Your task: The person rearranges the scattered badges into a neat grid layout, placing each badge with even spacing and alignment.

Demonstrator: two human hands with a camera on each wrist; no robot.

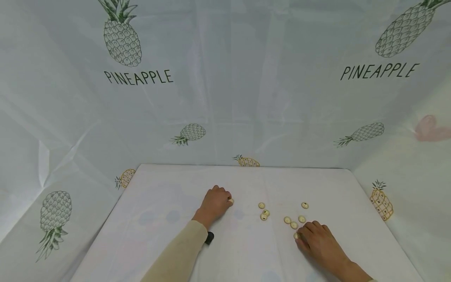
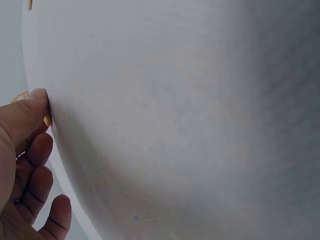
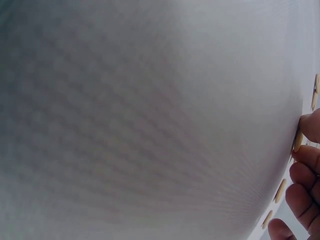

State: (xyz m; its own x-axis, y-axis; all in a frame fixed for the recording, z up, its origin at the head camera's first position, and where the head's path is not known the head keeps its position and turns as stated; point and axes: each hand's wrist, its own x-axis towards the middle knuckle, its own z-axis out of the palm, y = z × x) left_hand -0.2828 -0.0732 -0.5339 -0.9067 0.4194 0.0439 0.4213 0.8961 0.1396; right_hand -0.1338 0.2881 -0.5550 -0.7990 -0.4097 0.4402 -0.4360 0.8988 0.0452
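The overlapping pair of discs (image 1: 263, 217) is taken as the landmark on the white surface (image 1: 243, 254). To the left of the pair and slightly beyond it, one disc (image 1: 230, 201) is pinched between the thumb and fingers of the left hand (image 1: 215, 201). To the right of the pair and on its near side, another disc (image 1: 296, 235) is pinched by the thumb and fingers of the right hand (image 1: 320, 243). Whether either piece is lifted or resting cannot be told. A lone disc (image 1: 261, 205) is seen just beyond the pair; to the pair's right are spread three loose discs (image 1: 294, 225) and, slightly beyond, a far disc (image 1: 304, 205).

Each piece is best held at opposite points of its rim, with light, even pressure, as something so thin would probably twist if squeezed off-centre. The right hand's spare fingers should be raised clear, lest the loose discs be brushed aside. The overlapping pair would best be slid apart before being gripped.
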